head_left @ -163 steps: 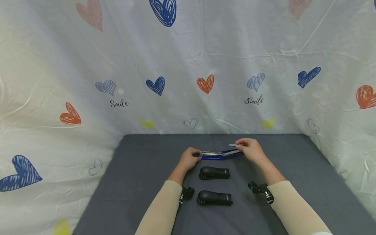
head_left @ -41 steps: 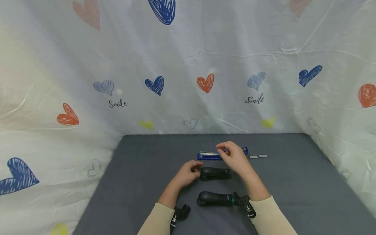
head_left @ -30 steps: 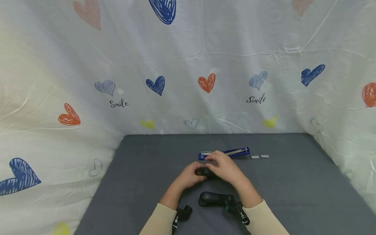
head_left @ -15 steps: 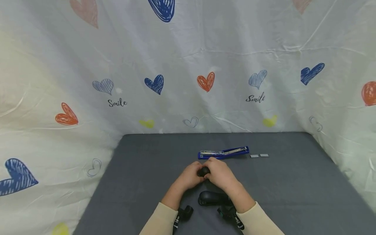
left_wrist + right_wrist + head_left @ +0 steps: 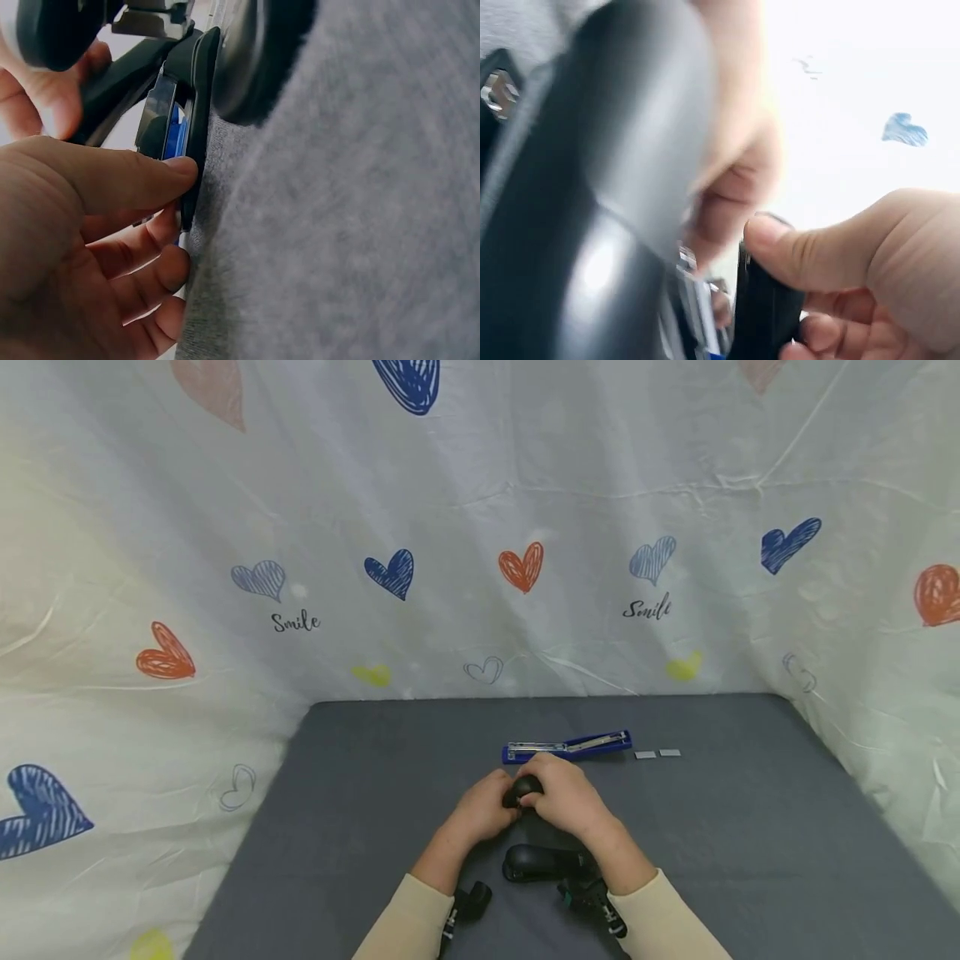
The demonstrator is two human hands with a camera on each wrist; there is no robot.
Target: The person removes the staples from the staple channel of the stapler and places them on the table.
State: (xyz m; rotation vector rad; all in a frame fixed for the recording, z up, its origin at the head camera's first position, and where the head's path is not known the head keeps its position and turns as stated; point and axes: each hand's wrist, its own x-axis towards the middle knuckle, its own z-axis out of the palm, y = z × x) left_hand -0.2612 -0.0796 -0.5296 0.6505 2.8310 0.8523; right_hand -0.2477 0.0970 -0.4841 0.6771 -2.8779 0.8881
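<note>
Both hands are on a black stapler (image 5: 525,788) in the middle of the table. My left hand (image 5: 482,807) pinches its base, with the thumb pressed on the black side in the left wrist view. My right hand (image 5: 567,795) grips the upper arm of the stapler (image 5: 769,311), thumb on top, and holds it tilted up from the base. In the left wrist view the raised arm and the base of the stapler (image 5: 199,97) stand apart, with metal parts between them. Much of the stapler is hidden behind the fingers in the head view.
A second black stapler (image 5: 542,863) lies nearer the person, close to the right wrist camera (image 5: 592,902). Behind the hands lies a blue stapler (image 5: 567,748), unfolded. Two small grey staple strips (image 5: 645,755) lie at its right end. A patterned curtain (image 5: 450,627) hangs behind the table.
Earlier the hands worked at the blue stapler, the right one holding a staple strip. Both strips now lie on the table. The hands have moved onto the nearer black stapler, whose arm has tipped up.
</note>
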